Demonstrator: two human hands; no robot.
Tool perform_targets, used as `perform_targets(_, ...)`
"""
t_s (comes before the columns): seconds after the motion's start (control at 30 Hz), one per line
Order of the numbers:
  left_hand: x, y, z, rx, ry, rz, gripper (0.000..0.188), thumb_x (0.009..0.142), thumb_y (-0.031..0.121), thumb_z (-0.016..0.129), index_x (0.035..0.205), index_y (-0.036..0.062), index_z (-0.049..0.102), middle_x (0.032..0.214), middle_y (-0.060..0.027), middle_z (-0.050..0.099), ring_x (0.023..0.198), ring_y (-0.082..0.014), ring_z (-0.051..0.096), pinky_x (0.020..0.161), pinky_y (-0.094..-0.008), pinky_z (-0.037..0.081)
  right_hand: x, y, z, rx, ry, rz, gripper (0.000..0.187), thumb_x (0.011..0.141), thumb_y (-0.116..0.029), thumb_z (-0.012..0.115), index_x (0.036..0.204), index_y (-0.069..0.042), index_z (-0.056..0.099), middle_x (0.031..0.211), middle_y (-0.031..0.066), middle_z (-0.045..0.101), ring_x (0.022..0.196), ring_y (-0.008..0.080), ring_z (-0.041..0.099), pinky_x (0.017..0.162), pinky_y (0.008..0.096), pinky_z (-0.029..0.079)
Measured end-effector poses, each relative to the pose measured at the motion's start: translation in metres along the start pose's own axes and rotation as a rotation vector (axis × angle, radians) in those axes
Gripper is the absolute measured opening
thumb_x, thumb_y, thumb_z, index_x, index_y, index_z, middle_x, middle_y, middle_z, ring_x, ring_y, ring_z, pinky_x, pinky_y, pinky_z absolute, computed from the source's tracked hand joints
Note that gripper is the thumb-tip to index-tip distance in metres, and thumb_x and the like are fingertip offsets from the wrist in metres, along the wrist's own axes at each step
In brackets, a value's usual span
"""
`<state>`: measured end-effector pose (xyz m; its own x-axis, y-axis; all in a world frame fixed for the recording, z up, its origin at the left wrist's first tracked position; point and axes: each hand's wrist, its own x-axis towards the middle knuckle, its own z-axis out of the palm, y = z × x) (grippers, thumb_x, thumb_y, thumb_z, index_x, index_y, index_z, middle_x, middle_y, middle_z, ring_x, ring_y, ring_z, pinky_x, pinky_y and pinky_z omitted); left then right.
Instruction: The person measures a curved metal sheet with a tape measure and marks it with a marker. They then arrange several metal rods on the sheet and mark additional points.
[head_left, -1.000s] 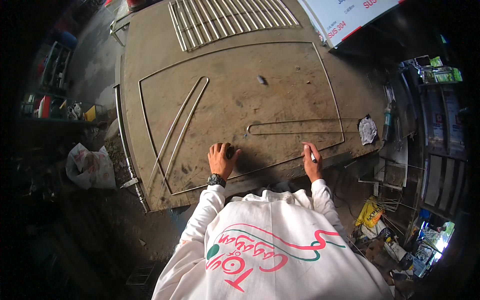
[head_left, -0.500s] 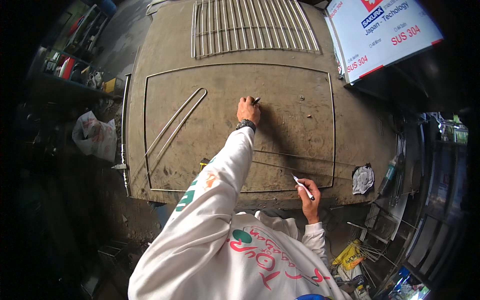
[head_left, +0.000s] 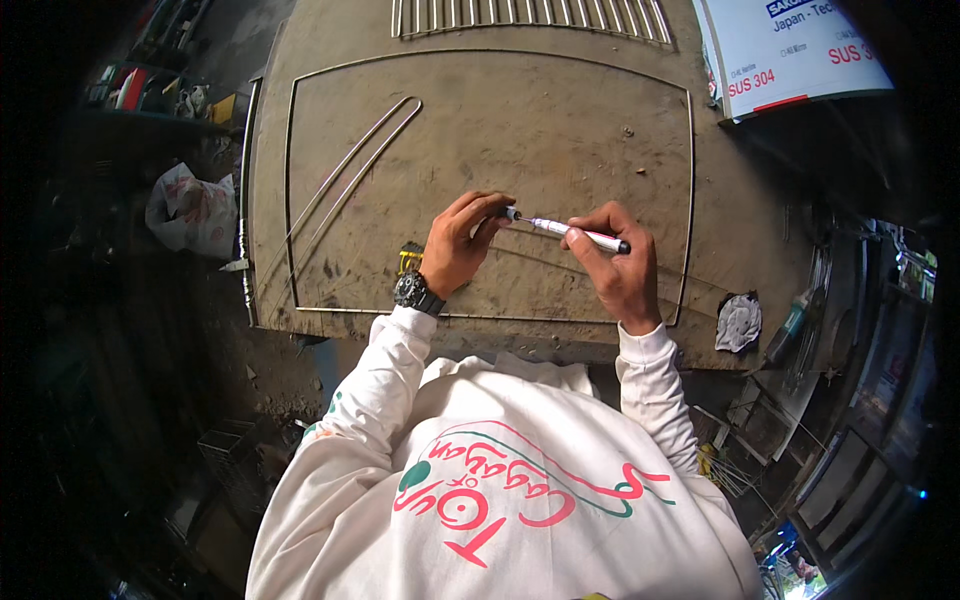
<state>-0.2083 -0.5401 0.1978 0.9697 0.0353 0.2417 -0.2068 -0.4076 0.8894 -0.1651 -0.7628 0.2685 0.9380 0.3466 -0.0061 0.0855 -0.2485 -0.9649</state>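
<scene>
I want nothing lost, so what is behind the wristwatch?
Just beyond the wristwatch, near the left hand, a yellow and black object shows on the tabletop. Its lower end seems covered by the watch; anything directly behind cannot be seen.

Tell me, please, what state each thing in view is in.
Marker: uncapped, in the right hand
Cap: off, in the left hand
Wire frame: rectangular, lying flat
U-shaped rod, left: lying flat
White bundle: crumpled
Plastic bag: crumpled
Barred rack: partly out of view

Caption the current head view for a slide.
Left hand holding a dark cap, right hand a white marker, above a worktop.
</scene>
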Motion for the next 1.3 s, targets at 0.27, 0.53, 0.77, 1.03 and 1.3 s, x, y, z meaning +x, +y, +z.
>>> perform_targets(0.27, -0.057, 0.011, -0.036, -0.095, -0.204, 0.024, 0.027, 0.088, 0.003, 0.072, 0.114, 0.0042, 0.069, 0.099, -0.0127, 0.065, 0.088, -0.0300, 0.066, 0.076, -0.0371, 0.053, -0.055, -0.009, 0.049, -0.043, -0.058, 0.088, 0.017, 0.089, -0.015, 0.072, 0.092, 0.001, 0.067, 0.078, 0.0045, 0.067, 0.073, 0.0078, 0.061, 0.066, 0.0261, 0.048)
perform_targets(0.53, -0.092, 0.008, -0.087, -0.395, -0.616, -0.458, 0.044, 0.098, 0.037, 0.066, 0.118, -0.0022, 0.065, 0.102, -0.0059, 0.067, 0.092, -0.0131, 0.061, 0.087, -0.0301, 0.048, -0.100, -0.008, 0.074, 0.290, -0.216, 0.232, 0.021, 0.092, -0.016, 0.072, 0.100, 0.002, 0.066, 0.089, 0.0097, 0.073, 0.076, 0.0113, 0.066, 0.072, 0.0259, 0.054)
perform_targets(0.77, -0.148, -0.107, -0.079, 0.688, -0.458, -0.057, 0.083, 0.072, 0.029, 0.085, 0.146, 0.0200, 0.049, 0.141, -0.0154, 0.047, 0.128, -0.0378, 0.046, 0.107, -0.0450, 0.043, -0.135, 0.068, 0.063, 0.314, 0.081, 0.283, 0.022, 0.087, -0.016, 0.078, 0.103, -0.002, 0.071, 0.087, -0.0008, 0.066, 0.074, 0.0081, 0.058, 0.071, 0.0225, 0.046)
perform_targets(1.03, -0.125, -0.139, -0.065, 0.792, -0.473, -0.081, 0.070, 0.071, 0.031, 0.083, 0.133, 0.0144, 0.054, 0.130, -0.0129, 0.054, 0.122, -0.0367, 0.048, 0.101, -0.0467, 0.046, -0.177, 0.097, 0.009, 0.371, 0.342, 0.335, 0.022, 0.097, -0.029, 0.067, 0.090, -0.008, 0.065, 0.087, -0.0005, 0.066, 0.070, 0.0089, 0.056, 0.070, 0.0246, 0.047)
perform_targets(1.3, -0.089, -0.126, -0.011, 0.662, -0.203, -0.328, 0.060, 0.084, 0.057, 0.070, 0.119, 0.0085, 0.070, 0.107, -0.0153, 0.069, 0.108, -0.0352, 0.060, 0.096, -0.0433, 0.047, -0.198, 0.178, -0.041, 0.200, 0.431, 0.487, 0.025, 0.107, -0.026, 0.051, 0.098, -0.005, 0.062, 0.059, -0.0002, 0.048, 0.055, 0.0095, 0.048, 0.057, 0.0294, 0.045)
